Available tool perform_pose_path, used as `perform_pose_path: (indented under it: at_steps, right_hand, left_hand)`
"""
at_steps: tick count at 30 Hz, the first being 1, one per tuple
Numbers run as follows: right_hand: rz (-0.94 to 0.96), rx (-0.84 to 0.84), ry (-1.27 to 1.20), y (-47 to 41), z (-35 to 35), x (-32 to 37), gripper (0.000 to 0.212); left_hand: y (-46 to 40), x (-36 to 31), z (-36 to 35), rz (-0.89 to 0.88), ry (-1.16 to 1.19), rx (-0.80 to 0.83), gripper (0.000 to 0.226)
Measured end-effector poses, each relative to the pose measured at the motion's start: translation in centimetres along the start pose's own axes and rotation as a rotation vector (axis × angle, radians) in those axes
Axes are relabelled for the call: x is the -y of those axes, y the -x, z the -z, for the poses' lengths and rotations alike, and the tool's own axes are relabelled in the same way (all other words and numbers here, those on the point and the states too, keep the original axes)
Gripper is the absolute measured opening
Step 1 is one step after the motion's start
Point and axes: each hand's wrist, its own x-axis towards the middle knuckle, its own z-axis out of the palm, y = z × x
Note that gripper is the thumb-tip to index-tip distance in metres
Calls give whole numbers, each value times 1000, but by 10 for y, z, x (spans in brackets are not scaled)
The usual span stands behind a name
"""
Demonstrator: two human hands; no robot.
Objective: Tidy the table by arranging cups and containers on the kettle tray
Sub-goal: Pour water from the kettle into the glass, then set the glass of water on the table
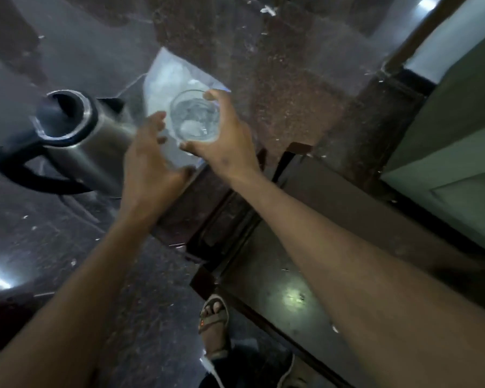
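- My right hand [224, 141] gripped a clear glass [195, 116] by its rim, held above the table [277, 88].
- My left hand [149, 161] hovered beside it, fingers spread, holding nothing — just by the kettle [76, 135].
- I judged the carrying step underway; next, a steady set-down on the tray.
- The tray itself was hard to make out — blur and glare.
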Motion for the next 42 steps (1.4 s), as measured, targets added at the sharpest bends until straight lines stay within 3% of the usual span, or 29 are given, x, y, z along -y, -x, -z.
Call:
perform_pose_path:
  at_steps: [4,12,19,23,25,29,42]
  right_hand:
    - [-11,-139,-123,24,45,-8,94]
    - [-120,-194,-88,81,156,-74,91]
    - [-259,-129,100,149,262,-160,78]
    - [-345,-114,194,181,281,-181,86]
    - [-474,-134,145,227,319,-251,86]
    - [-522,-167,233,253,327,-272,83]
    - [-558,-247,293,278,328,-316,80]
  left_hand:
    - [-8,-30,-28,-102,67,77,67]
    - [26,-106,-125,-241,20,275,56]
    - [79,-160,-244,-296,-23,504,64]
    - [95,-167,-276,-289,-43,635,67]
    - [140,-183,-353,-304,-121,779,66]
    - [155,-186,-385,-355,-110,862,66]
    - [178,-187,-430,-390,-132,903,61]
